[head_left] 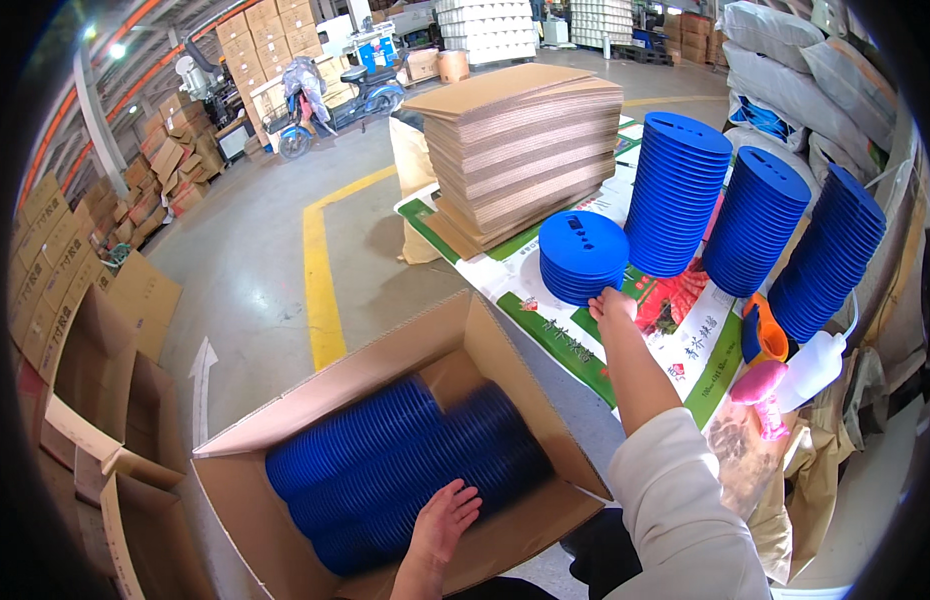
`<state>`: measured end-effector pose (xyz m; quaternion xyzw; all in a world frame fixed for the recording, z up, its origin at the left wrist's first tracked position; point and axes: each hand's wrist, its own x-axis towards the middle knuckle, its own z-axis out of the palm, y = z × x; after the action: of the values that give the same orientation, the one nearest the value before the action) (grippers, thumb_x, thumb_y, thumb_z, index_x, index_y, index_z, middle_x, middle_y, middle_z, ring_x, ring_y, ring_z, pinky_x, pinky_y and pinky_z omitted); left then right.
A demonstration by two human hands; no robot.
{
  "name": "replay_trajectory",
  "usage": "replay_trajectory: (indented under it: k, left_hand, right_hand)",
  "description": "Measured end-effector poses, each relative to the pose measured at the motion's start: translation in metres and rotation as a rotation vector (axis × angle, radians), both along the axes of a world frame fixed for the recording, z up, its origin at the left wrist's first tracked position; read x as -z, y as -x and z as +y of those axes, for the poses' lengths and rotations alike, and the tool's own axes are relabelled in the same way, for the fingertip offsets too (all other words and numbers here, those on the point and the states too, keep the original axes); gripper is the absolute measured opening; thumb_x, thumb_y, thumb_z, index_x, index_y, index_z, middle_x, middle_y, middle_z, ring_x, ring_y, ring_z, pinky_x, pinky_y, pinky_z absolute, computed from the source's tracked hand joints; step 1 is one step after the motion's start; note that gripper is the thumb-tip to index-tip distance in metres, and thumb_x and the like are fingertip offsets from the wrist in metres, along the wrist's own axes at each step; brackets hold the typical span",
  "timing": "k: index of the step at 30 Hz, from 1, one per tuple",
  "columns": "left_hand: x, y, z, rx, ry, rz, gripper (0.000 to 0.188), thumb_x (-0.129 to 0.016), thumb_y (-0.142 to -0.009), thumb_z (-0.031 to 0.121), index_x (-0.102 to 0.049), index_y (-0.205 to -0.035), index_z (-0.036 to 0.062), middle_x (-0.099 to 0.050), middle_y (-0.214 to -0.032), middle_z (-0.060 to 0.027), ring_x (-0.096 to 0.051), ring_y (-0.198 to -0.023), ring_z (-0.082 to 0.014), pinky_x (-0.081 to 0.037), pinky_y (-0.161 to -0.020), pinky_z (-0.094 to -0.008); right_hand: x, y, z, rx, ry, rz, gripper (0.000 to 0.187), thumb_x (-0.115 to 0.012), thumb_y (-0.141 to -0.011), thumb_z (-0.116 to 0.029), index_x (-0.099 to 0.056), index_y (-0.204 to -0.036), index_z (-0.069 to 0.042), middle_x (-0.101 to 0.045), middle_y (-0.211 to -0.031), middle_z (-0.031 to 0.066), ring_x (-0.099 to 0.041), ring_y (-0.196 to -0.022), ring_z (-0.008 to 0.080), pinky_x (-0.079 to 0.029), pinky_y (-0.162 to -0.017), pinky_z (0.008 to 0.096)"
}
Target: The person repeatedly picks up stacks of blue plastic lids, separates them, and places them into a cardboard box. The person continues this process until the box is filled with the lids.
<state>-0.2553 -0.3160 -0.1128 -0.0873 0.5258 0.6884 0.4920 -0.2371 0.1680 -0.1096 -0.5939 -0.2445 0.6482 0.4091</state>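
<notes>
My left hand point(447, 515) is open over the near side of a cardboard box point(360, 385), fingers stretched out beside the blue discs point(385, 470) packed inside. Those discs lie on edge in long rows, and the right end of the rows is smeared by motion. On the table to the right, my right hand point(613, 304) is closed at the low near edge of a short stack of blue discs point(583, 245); some of its fingertips are hard to make out. Slots show in the top disc. Behind and right of it stand three taller disc stacks point(677, 195).
A pile of flat cardboard sheets point(525, 150) stands at the table's far left. An orange tape dispenser point(763, 332), a white bottle point(813, 368) and a pink object point(760, 390) lie near its right edge. Open cartons point(100, 385) stand at left; a scooter point(360, 95) is farther back.
</notes>
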Motion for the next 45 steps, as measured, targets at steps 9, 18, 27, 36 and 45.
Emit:
replay_trajectory:
  k: [9,18,27,36,45]
  left_hand:
    - [-0.007,0.001,-0.002,0.028,-0.095,0.042,0.049,-0.055,-0.096,0.031,-0.046,-0.134,0.0017,-0.058,-0.126,-0.0184,-0.058,-0.114,-0.0311,-0.047,-0.099,-0.0431]
    - [-0.024,0.005,-0.003,0.029,-0.126,0.096,0.052,-0.05,-0.098,0.038,-0.043,-0.138,0.0044,-0.056,-0.129,-0.0178,-0.056,-0.117,-0.0313,-0.043,-0.101,-0.0449]
    - [-0.067,0.019,-0.018,-0.025,-0.425,-0.073,0.08,-0.038,-0.097,0.06,-0.009,-0.155,0.0129,-0.032,-0.15,-0.0224,-0.036,-0.136,-0.0367,-0.029,-0.112,-0.0494]
    - [-0.07,0.033,-0.089,-0.142,-0.271,-0.011,0.071,-0.072,-0.08,0.029,-0.038,-0.142,0.0261,-0.046,-0.139,-0.0062,-0.046,-0.125,-0.0283,-0.04,-0.098,-0.0533]
    - [-0.046,0.037,-0.103,-0.713,-0.371,-0.036,0.039,-0.056,-0.082,0.001,-0.053,-0.12,0.0089,-0.06,-0.113,-0.0088,-0.059,-0.105,-0.0275,-0.048,-0.096,-0.0456]
  right_hand:
    - [0.035,-0.035,-0.014,0.179,-0.25,0.305,0.012,-0.052,-0.093,-0.003,-0.048,-0.104,-0.003,-0.058,-0.083,0.0107,-0.061,-0.062,0.0192,-0.058,-0.054,0.0313]
    - [-0.045,-0.133,-0.085,-0.292,-0.411,0.24,0.015,-0.057,-0.095,-0.017,-0.053,-0.103,-0.005,-0.065,-0.088,0.006,-0.065,-0.076,0.0166,-0.057,-0.065,0.0275]
    - [-0.065,-0.127,-0.186,-1.005,-0.143,0.241,0.025,-0.062,-0.091,-0.013,-0.06,-0.115,-0.006,-0.069,-0.098,0.0065,-0.068,-0.083,0.0144,-0.057,-0.073,0.0297]
    - [-0.037,-0.038,-0.291,-1.42,-0.123,0.13,0.007,-0.056,-0.094,-0.01,-0.062,-0.096,-0.011,-0.065,-0.088,-0.0016,-0.062,-0.079,0.0091,-0.051,-0.072,0.0262]
    - [-0.037,0.035,-0.363,-1.144,-0.268,0.439,0.03,-0.053,-0.099,-0.016,-0.06,-0.124,-0.001,-0.067,-0.107,0.0067,-0.063,-0.093,0.0133,-0.051,-0.084,0.028]
